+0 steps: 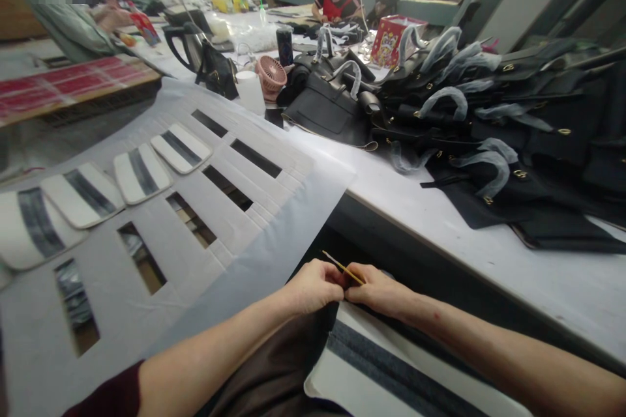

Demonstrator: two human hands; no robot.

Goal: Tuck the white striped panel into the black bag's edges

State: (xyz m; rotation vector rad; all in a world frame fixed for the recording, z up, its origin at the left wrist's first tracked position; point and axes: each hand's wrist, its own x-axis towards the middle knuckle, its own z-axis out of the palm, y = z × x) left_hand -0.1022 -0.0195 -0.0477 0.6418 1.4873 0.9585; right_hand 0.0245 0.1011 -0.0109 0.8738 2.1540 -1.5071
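Note:
Across my lap lies a white panel (pixel 362 374) with a dark lengthwise strip, its far end reaching my fingertips. My left hand (pixel 313 287) is closed in a pinch at that end. Beside it, my right hand (pixel 375 288) is closed too, with a thin brush (pixel 348 270) between its fingers. The brush has a yellow handle, and its pale tip points up and left over my left hand. Fingertips of both hands nearly meet, so the exact grip on the panel's edge is partly hidden.
At left, several similar panels (pixel 141 174) rest on a pale slotted board (pixel 190 273). Black bags (pixel 337 104) with wrapped handles are piled on the white table (pixel 489 273) at right. A pink fan (pixel 271 76) and a kettle (pixel 188 47) stand behind. Other people sit farther back.

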